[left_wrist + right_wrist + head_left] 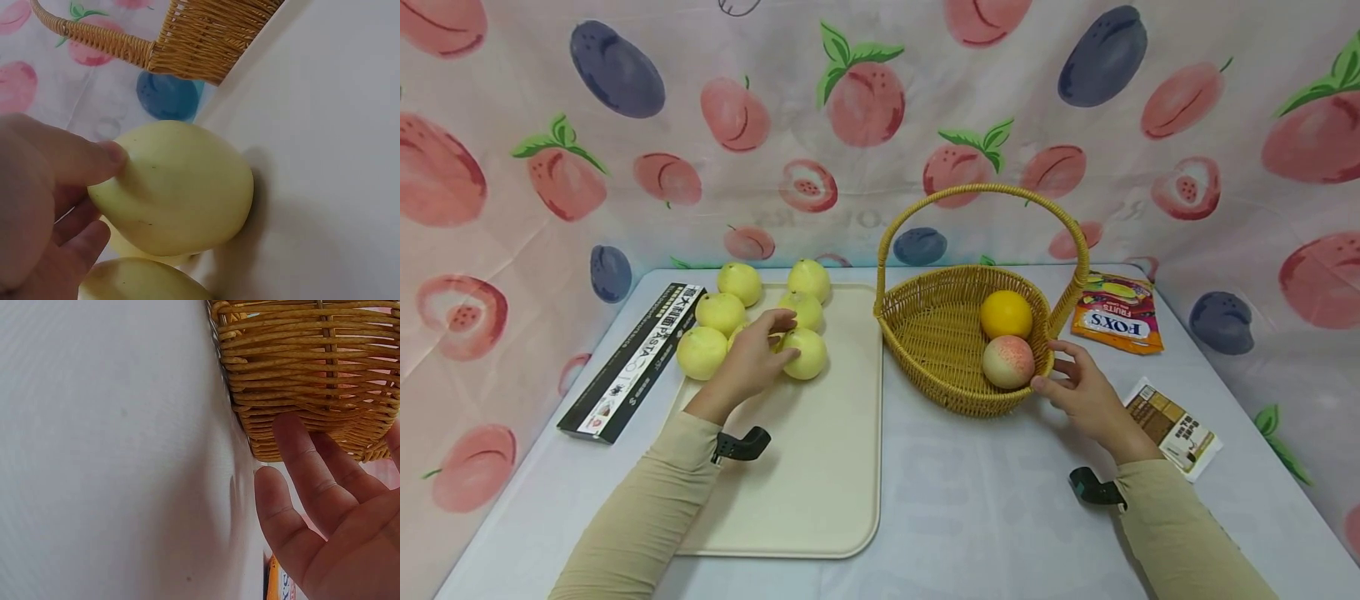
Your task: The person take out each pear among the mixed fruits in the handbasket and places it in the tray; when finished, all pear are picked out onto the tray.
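My left hand (pixel 754 360) is at the nearest pear (pixel 806 353) in the right row on a beige tray (pixel 805 483). In the left wrist view, the thumb presses that pale yellow-green pear (pixel 181 187), with the fingers curled on its other side. Several similar pears (pixel 721 313) stand behind and to the left. My right hand (pixel 1086 398) touches the right side of a wicker basket (pixel 925 358), which holds an orange (pixel 1006 314) and a peach (pixel 1008 362). The right wrist view shows straight, spread fingers (pixel 309 469) against the basket's outer wall.
A long black pasta box (pixel 632 362) lies left of the tray, partly along its edge. Right of the basket are a Fox's candy bag (pixel 1117 314) and a brown-and-white packet (pixel 1176 429). The basket's tall handle (pixel 985 190) arches upward. A fruit-print cloth hangs behind.
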